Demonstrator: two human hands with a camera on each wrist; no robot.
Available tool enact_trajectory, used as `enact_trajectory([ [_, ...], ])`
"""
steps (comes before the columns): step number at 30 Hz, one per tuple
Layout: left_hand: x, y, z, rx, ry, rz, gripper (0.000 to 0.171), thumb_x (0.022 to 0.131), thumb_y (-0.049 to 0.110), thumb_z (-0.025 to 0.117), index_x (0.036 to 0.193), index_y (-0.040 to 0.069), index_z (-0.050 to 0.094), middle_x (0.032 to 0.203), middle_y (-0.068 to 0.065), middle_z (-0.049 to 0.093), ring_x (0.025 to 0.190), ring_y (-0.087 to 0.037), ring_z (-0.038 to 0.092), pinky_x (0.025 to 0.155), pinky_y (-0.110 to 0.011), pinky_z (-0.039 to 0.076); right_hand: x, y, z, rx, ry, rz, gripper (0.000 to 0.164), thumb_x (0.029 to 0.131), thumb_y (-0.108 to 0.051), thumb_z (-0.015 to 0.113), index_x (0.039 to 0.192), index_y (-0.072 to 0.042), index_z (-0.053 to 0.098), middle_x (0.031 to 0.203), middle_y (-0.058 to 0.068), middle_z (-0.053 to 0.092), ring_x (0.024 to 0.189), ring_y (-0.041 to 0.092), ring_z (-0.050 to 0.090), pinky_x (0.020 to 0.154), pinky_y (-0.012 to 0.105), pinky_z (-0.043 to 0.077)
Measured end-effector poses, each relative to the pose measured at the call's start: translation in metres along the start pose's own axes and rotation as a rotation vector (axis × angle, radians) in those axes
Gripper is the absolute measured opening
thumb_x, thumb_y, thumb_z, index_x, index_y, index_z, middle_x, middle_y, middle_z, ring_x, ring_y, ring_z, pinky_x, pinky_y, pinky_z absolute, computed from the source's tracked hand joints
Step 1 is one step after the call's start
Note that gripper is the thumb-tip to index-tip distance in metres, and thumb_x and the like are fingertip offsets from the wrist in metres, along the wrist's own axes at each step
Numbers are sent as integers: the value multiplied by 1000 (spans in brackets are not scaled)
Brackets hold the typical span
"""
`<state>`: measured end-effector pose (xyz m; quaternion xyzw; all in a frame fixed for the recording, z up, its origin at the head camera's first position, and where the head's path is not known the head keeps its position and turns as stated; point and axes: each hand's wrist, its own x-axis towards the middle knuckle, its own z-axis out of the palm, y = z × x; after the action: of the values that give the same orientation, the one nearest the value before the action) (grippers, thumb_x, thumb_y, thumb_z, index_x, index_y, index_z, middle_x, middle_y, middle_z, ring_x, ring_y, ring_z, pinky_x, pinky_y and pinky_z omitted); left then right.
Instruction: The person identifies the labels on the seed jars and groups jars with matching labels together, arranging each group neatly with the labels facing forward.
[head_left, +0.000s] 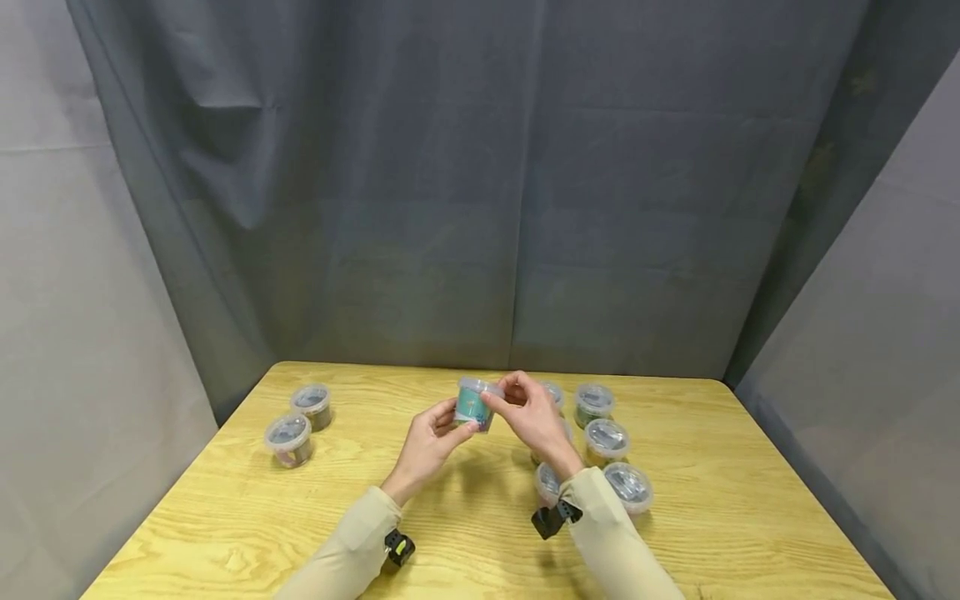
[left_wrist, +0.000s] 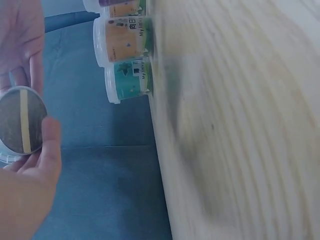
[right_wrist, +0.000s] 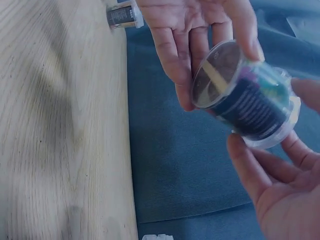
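Above the wooden table point(head_left: 735, 500), the teal-labelled plastic tub point(head_left: 472, 407) sits at two o'clock from the left hand point(head_left: 433, 439), which grips its base end, and nine o'clock from the right hand point(head_left: 534, 415), fingers clasping its lid point(head_left: 480, 385).

Left grip point(head_left: 427, 442) close beside right grip point(head_left: 536, 415), both curved.

Holds a teal-labelled tub point(head_left: 472, 405) in left hand point(head_left: 427, 446), touching its lid with right hand point(head_left: 534, 417), above the tabletop point(head_left: 735, 492) toward its far edge. Has a pair of lidded tubs point(head_left: 288, 440) by the far left corner, more clear-lidded tubs point(head_left: 607, 439) toward the right edge, some partly hidden behind right hand and sleeve point(head_left: 615, 533). Faces a dark curtain point(head_left: 420, 217) beyond the far edge.
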<state>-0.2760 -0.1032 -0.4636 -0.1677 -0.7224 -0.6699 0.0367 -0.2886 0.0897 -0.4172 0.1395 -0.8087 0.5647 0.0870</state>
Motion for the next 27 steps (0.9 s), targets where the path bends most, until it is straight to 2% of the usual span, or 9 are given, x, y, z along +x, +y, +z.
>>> enact_trajectory([
  [6,0,-1,3,51,49,-8,59,89,25,74,138,2,51,125,-19,65,111,-30,65,94,-34,56,-1,1,2,-59,30,17,29,86,-44,74,97,-19,65,101,-1,72,102,19,68,84,38,58],
  [9,-1,-2,5,92,73,4,62,86,30,77,137,6,53,126,-15,66,111,-26,65,91,-32,57,-3,0,3,-97,42,21,29,85,-44,75,96,-19,65,99,-2,72,99,17,68,78,34,57],
  [14,0,-4,9,191,126,86,58,81,27,82,132,11,58,120,-8,69,107,-22,67,85,-32,59,-3,-5,4,-144,48,25,34,83,-48,76,93,-18,63,92,-1,68,84,15,63,63,29,50],
  [18,1,-2,10,241,149,149,56,79,21,84,128,11,60,117,-9,70,105,-21,68,84,-37,59,-3,-6,4,-106,52,23,36,82,-46,77,86,-16,58,86,0,63,78,16,59,57,26,43],
  [21,1,1,8,219,126,146,55,81,22,82,130,10,60,119,-11,69,107,-23,67,86,-39,59,-2,-4,2,-28,43,15,35,82,-41,78,84,-15,55,86,1,61,86,15,64,61,27,46],
  [22,0,5,8,197,107,131,55,82,20,81,131,8,58,122,-13,68,109,-26,66,88,-41,58,-1,-4,1,0,37,14,35,82,-40,79,84,-15,55,86,1,61,89,16,65,63,27,47],
  [27,2,5,3,105,30,71,60,87,20,77,138,2,52,131,-18,63,114,-29,64,93,-38,56,-1,-3,-1,83,3,20,37,82,-41,79,85,-14,54,90,1,66,97,18,66,72,30,51],
])
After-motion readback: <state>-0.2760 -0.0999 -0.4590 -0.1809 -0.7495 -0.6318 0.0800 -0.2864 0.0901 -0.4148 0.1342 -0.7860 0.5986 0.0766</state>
